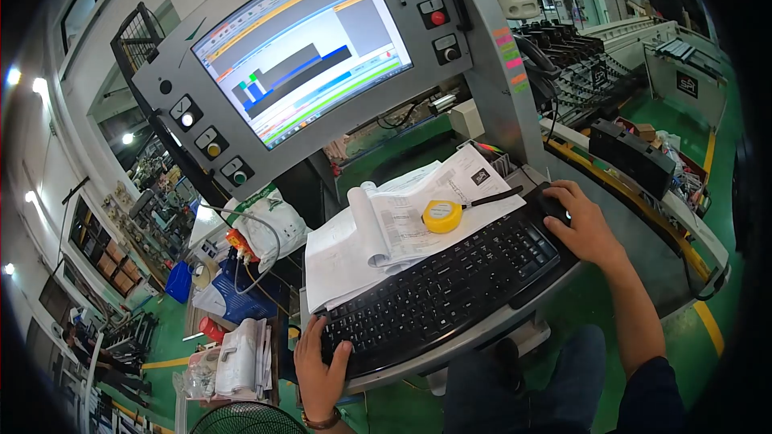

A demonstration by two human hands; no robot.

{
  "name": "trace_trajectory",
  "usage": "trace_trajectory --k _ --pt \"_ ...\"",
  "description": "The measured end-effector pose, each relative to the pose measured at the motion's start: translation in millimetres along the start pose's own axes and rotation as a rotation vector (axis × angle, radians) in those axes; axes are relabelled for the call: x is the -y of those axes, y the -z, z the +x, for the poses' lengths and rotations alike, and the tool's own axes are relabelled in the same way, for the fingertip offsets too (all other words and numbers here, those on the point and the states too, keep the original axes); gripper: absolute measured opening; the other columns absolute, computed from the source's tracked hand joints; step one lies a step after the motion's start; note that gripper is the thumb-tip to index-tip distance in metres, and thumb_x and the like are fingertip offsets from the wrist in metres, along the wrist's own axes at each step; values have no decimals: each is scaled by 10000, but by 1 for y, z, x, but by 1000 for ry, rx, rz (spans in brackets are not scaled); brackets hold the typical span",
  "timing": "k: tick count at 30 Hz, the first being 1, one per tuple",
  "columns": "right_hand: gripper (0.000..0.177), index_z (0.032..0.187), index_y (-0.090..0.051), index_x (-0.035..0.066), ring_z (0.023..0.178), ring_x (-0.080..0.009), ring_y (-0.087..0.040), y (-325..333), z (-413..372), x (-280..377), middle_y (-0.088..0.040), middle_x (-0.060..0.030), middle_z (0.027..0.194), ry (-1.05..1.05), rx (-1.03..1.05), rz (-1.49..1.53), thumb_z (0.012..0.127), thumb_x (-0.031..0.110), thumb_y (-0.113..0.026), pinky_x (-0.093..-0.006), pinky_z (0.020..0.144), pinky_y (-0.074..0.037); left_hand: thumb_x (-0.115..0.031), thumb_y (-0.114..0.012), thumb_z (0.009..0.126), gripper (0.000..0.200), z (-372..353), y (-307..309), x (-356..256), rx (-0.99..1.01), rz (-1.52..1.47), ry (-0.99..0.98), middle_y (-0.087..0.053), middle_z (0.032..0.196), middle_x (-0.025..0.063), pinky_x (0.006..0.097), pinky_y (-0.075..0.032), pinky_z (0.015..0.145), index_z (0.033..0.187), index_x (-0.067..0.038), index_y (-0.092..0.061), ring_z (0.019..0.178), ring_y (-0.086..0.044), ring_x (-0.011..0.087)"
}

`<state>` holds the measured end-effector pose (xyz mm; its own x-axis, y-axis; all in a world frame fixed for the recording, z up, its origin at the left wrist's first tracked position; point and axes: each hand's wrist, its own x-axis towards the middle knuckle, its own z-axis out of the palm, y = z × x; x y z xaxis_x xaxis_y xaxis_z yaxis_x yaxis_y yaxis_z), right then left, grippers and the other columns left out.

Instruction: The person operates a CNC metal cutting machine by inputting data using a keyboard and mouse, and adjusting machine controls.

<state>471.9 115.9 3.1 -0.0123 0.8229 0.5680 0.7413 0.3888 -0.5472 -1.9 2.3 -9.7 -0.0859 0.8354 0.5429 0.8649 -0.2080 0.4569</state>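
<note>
My right hand (585, 227) rests over a black computer mouse (553, 207), fingers curled around it at the right end of the keyboard. At the left end of the black keyboard (438, 293), my left hand (319, 370) lies with fingers and thumb apart, touching its edge and holding nothing. Behind the keyboard are printed paper sheets (330, 261), some curled over. On them sits a yellow tape measure (441, 216) with a black strap. Above stands a grey control panel whose lit screen (305, 52) shows blue and grey bars.
A red push button (438, 18) and other knobs flank the screen. A white plastic bag (269, 229) sits left of the papers. Machinery with a black box (632, 157) stands to the right. A blue bin (178, 281) and a distant person (104, 362) are on the left.
</note>
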Motion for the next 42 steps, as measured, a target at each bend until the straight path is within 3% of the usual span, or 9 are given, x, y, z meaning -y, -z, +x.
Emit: trace_trajectory --k 16,21,26,28,31,36,39,41,42 --pt "457 1302 -619 39 1242 -420 -599 -4 2 -5 -563 -173 1408 22 -30 29 876 177 -715 -469 1034 -486 -315 -773 919 669 15 28 -3 78 -140 -49 -506 1519 278 472 -359 1181 1439 31 -534 1410 -489 422" --pt "475 1301 -622 37 1222 -407 -607 0 1 -4 -574 -158 1395 13 -17 25 859 175 -726 -462 1024 -487 -356 -778 922 771 89 75 -21 -143 -88 -81 -508 1521 252 438 -345 1197 1500 48 -468 1430 -476 359" --pt "497 1306 -624 44 1205 -396 -614 1 0 -8 -573 -149 1404 13 -40 51 863 232 -752 -452 1022 -491 -425 -785 922 870 230 99 39 -545 -42 -162 -496 1525 258 439 -351 1190 1548 41 -400 1422 -469 369" --pt "509 1310 -625 46 1208 -393 -614 2 1 -10 -574 -147 1405 14 -44 33 870 262 -759 -452 1027 -489 -446 -792 922 901 273 106 39 -624 -385 32 -486 1535 261 436 -401 1153 1561 34 -377 1402 -493 380" --pt "523 1316 -628 49 1220 -393 -611 1 2 -12 -585 -144 1396 4 -40 14 879 302 -763 -456 1038 -485 -461 -804 912 836 328 103 59 -732 -328 -54 -583 1424 228 406 -494 1008 1492 38 -467 1232 -604 301" --pt "536 1293 -647 58 1207 -395 -631 -3 5 -19 -622 -161 1355 14 -52 23 894 397 -759 -462 1005 -511 -424 -811 919 473 381 102 105 -664 -271 -81 -711 989 90 369 -487 768 1038 26 -729 861 -585 163" --pt "540 1305 -632 78 1145 -425 -640 -8 6 -28 -616 -193 1308 89 -54 -11 921 445 -733 -486 970 -528 -346 -771 969 425 406 102 171 -575 -300 -162 -743 1011 138 374 -533 870 1018 73 -718 920 -665 191" --pt "577 1335 -609 74 1162 -402 -638 -11 5 -37 -590 -185 1351 81 -35 -27 929 468 -721 -487 974 -525 -323 -819 931 507 396 95 171 -675 40 -206 -666 1104 126 379 -515 967 1184 54 -593 1007 -625 220" --pt "598 1352 -602 72 1172 -374 -648 -10 5 -37 -580 -174 1389 29 4 -57 930 480 -720 -475 979 -523 -304 -811 942 559 411 94 198 -571 -233 -239 -662 1184 160 366 -516 982 1265 80 -564 1055 -632 232"
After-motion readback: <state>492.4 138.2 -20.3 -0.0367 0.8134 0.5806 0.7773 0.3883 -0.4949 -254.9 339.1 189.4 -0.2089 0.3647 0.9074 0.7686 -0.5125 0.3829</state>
